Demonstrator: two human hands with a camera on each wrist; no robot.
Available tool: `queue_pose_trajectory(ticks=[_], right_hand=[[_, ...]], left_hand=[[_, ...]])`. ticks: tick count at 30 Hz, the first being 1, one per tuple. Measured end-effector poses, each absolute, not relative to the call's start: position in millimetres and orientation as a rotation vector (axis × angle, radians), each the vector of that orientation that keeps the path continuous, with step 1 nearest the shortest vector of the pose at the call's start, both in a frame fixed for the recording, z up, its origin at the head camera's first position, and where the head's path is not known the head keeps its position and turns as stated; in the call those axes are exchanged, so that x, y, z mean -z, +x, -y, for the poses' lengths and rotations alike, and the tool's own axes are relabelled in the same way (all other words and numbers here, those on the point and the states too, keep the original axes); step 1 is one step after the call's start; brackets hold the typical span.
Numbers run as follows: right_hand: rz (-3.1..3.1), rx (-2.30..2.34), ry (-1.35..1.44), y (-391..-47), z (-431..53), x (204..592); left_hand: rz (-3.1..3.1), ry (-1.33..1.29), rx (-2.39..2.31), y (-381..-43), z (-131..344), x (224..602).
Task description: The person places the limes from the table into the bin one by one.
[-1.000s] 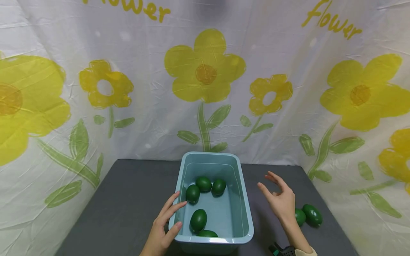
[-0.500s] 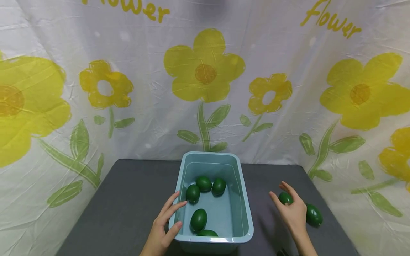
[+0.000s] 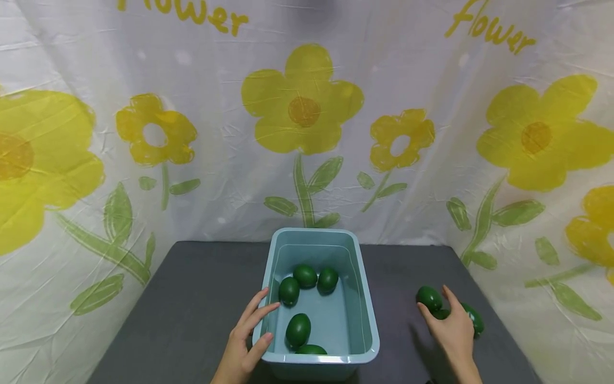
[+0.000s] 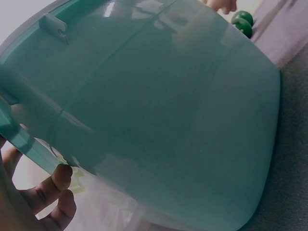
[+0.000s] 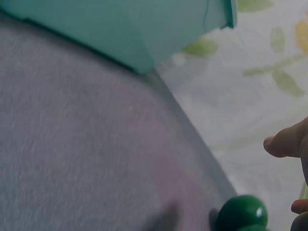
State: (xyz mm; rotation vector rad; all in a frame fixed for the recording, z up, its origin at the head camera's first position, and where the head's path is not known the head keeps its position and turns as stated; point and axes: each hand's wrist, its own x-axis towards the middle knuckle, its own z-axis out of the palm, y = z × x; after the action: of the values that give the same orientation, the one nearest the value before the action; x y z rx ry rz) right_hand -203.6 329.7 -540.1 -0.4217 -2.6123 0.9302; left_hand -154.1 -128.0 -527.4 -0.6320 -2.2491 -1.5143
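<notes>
In the head view a light blue plastic bin (image 3: 363, 298) stands at the middle of the table. Inside it lie several glossy dark green avocados (image 3: 298, 329). My left hand (image 3: 244, 341) holds the bin's left rim, some fingertips over the edge and others curled underneath, as the left wrist view shows. To the right of the bin, my right hand (image 3: 453, 328) reaches over another group of avocados (image 3: 429, 298), thumb and forefinger spread apart. One avocado shows partly between them, another behind the hand. In the right wrist view the thumb (image 5: 284, 142) is apart from an avocado (image 5: 242, 212).
The dark grey tabletop (image 3: 201, 309) extends on both sides of the bin. White curtains with yellow flowers (image 3: 304, 112) hang behind and beside the table. The avocados outside the bin lie near the table's right edge.
My right hand has moved right and lower, from beside the bin to over the loose avocados. The left hand and the bin have stayed in place.
</notes>
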Motion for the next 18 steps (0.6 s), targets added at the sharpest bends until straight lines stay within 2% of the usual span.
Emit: queue_pose_trajectory(ticks=[18], right_hand=[[2.686, -0.865, -0.486, -208.8, -336.3, 560.8]], left_hand=[[2.274, -0.57, 1.511, -153.4, 126.5, 527.2]])
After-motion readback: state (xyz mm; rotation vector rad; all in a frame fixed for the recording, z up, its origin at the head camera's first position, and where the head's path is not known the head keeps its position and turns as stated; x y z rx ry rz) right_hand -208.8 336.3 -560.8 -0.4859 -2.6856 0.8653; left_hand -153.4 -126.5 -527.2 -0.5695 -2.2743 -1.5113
